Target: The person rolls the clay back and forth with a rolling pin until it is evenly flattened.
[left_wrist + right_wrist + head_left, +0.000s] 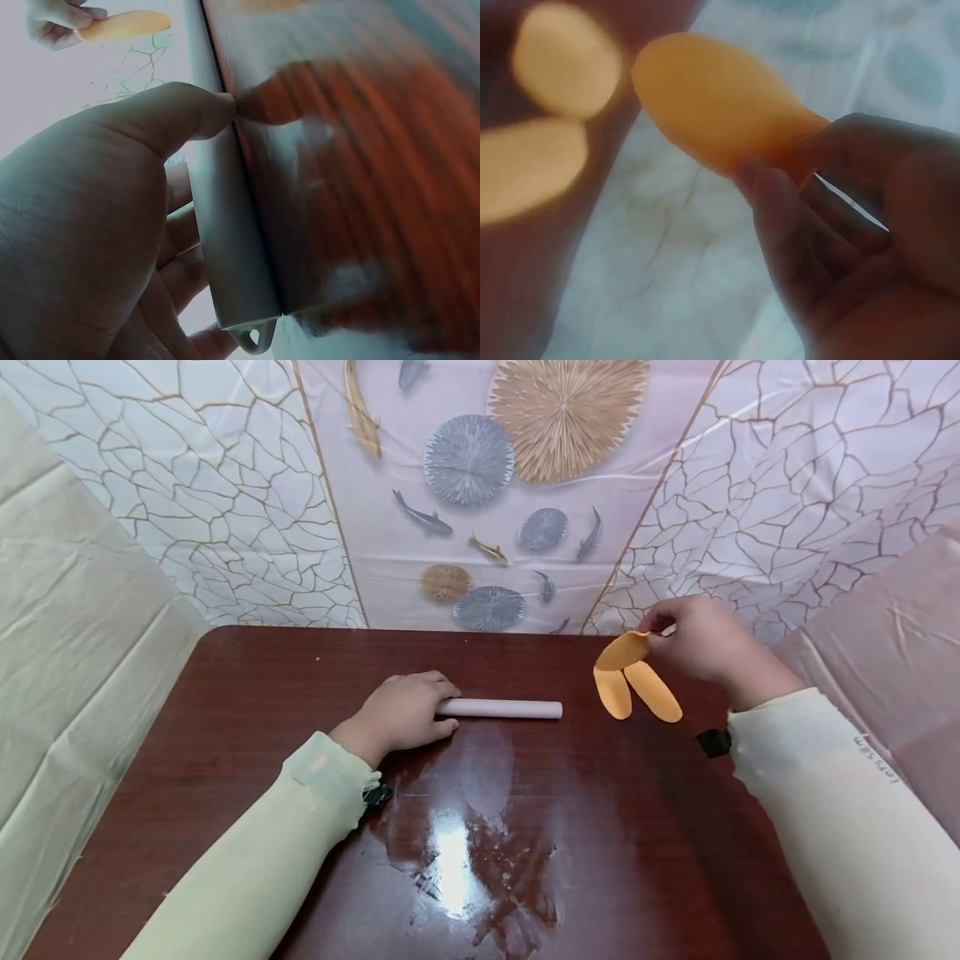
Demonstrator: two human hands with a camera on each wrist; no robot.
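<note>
My left hand grips one end of a pale pinkish-white rod lying across the table. The thumb rests along its near side, with the other fingers behind it. A small loop shows at the rod's end in the left wrist view. At the far right, my right hand pinches a thin orange oval piece by one end, between thumb and fingers. Below it, one orange oval and another orange oval lie angled apart on the table, their upper ends close together.
The dark red-brown table has a glossy top with smears and a bright light reflection near the front. A patterned curtain with fish and round motifs hangs behind its far edge. Plain cloth hangs at both sides.
</note>
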